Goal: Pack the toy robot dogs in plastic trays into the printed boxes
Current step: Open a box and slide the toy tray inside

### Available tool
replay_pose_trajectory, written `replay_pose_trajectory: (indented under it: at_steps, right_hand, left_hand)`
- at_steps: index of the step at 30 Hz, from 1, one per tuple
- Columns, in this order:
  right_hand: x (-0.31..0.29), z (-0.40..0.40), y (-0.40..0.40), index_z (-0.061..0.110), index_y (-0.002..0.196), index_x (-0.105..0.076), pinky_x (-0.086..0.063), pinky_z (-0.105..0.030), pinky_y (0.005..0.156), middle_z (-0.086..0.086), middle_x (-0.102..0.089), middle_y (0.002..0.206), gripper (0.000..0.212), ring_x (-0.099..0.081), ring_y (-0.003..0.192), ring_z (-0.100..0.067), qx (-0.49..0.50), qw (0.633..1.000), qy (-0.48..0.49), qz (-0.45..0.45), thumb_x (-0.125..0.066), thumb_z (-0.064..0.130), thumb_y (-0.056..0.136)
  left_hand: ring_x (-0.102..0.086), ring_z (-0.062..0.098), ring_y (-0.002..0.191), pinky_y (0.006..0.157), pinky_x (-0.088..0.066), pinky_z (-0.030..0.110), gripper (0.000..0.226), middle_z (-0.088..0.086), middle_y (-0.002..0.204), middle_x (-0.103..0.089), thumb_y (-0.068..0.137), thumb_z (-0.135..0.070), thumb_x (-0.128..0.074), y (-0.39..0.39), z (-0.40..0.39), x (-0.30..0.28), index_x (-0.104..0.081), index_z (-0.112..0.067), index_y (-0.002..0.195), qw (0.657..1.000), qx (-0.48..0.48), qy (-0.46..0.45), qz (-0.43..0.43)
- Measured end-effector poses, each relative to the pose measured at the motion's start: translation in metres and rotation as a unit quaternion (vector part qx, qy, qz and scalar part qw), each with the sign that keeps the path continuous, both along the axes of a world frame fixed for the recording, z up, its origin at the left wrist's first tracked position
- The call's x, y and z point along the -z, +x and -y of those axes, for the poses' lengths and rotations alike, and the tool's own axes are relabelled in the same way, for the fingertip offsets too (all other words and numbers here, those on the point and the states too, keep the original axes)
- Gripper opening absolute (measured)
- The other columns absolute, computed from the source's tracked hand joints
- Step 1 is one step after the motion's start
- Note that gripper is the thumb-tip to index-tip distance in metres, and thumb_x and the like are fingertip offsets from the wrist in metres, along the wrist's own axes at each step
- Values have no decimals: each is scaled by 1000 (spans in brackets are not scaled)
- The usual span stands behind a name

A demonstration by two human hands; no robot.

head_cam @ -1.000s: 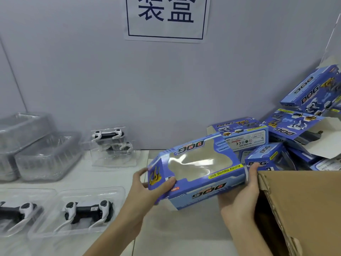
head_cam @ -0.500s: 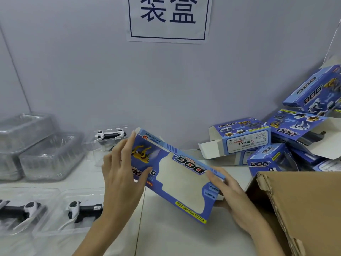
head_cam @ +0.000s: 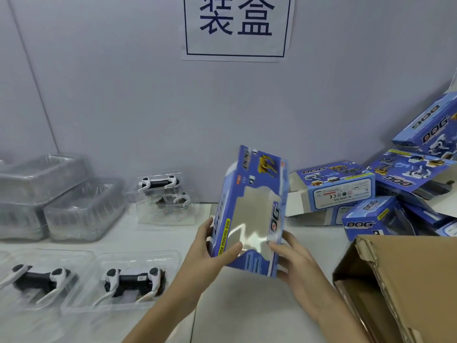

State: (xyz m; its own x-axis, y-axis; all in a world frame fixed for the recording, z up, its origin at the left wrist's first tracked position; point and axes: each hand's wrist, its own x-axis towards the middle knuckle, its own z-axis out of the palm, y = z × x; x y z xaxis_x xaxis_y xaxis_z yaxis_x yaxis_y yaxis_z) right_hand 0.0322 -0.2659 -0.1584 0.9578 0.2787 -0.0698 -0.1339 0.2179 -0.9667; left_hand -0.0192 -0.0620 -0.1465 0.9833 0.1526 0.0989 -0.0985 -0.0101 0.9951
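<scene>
Between both hands, mid-table: one printed window box, stood on end, empty as far as its window shows; left hand and right hand grip its lower sides. Left to pack: toy robot dogs in trays, front left, more behind. Boxes pile at right, fill unclear. Cardboard carton crowds the right edge; open tabletop lies below the box.
</scene>
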Motion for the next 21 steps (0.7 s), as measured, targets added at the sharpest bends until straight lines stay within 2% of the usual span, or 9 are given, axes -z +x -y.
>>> replay_pose_trajectory:
  at_steps: [3,7,10,12,13,15,18,19,21]
  right_hand:
    - [-4,-3,0,24,131,-61,-56,-33,74,-16,-74,117,34,-72,96,-22,41,998,37,21,-65,23,97]
    - [-2,-3,1,30,128,-60,-60,-39,82,-5,-77,111,54,-76,98,-21,97,993,7,66,-73,46,78]
    - [4,-2,2,30,126,-63,-60,-26,69,-1,-77,113,36,-76,99,-20,130,986,-7,105,-70,38,92]
    - [12,-3,5,30,126,-66,-54,-17,68,-4,-72,119,28,-71,104,-18,195,966,-99,137,-70,31,98]
    - [14,-5,5,29,128,-65,-50,-15,69,-6,-68,121,31,-69,104,-17,222,953,-145,145,-70,32,97]
    - [15,-14,-1,32,131,-59,-49,-16,71,-6,-67,120,38,-68,100,-13,246,947,-146,144,-68,43,96]
    - [6,-31,-15,45,133,-49,-62,-28,76,8,-72,116,60,-73,102,-10,170,976,-35,131,-58,78,84]
    - [3,-36,-20,51,134,-45,-63,-28,75,14,-72,114,70,-73,103,-7,152,977,-26,145,-62,86,75]
    - [0,-43,-25,49,136,-38,-61,-21,74,26,-71,114,94,-73,102,-1,152,967,-45,197,-79,85,59]
  left_hand:
    - [-68,2,114,83,-58,18,92,-10,137,-63,74,-37,-94,0,-3,1,-42,-43,149,999,50,-10,13]
    - [-67,8,120,87,-58,20,87,-8,138,-65,74,-29,-87,0,0,5,-43,-42,148,996,80,-27,5]
    - [-65,2,118,81,-58,18,74,-13,135,-64,82,-25,-90,-3,10,5,-46,-40,140,999,36,29,14]
    - [-65,-3,111,80,-61,24,74,-14,128,-63,78,-25,-93,-6,20,8,-45,-37,134,996,-17,81,41]
    - [-64,-4,111,83,-62,26,80,-15,126,-62,73,-30,-96,-8,26,11,-44,-34,133,992,-44,103,59]
    - [-62,-3,115,91,-59,23,92,-17,128,-59,64,-40,-99,-11,35,15,-39,-32,133,981,-89,148,84]
    - [-55,5,125,102,-52,22,94,-15,137,-49,64,-52,-95,-14,39,19,-30,-37,130,963,-89,235,100]
    - [-51,5,129,105,-50,23,89,-15,142,-43,69,-56,-92,-15,39,21,-31,-39,131,947,-73,285,132]
    - [-38,6,143,113,-42,23,81,-14,153,-31,79,-60,-79,-17,37,23,-31,-37,140,900,-37,386,202]
